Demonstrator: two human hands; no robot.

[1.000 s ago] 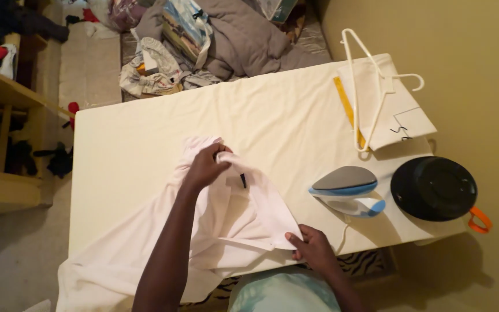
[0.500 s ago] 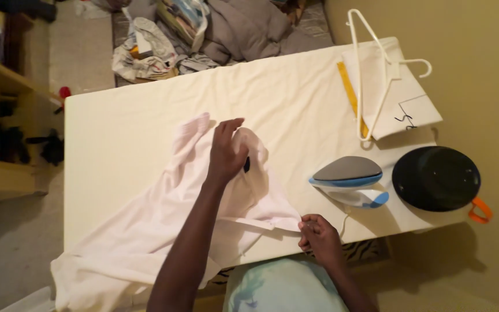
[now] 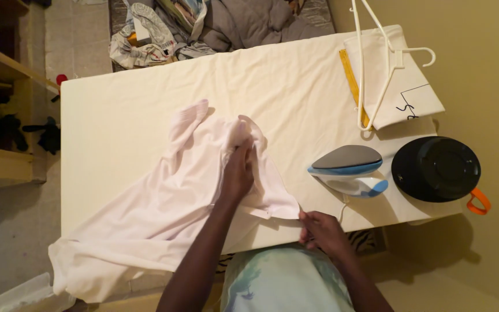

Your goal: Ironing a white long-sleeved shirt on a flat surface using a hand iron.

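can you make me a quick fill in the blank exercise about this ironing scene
1. The left hand presses on a pale ____ garment.
2. The right hand pinches the garment's edge at the table's ____ edge.
3. The iron lies between the garment and a round ____ container.
4. A white ____ lies on the folded cloth.

Missing words: pink; near; black; hanger
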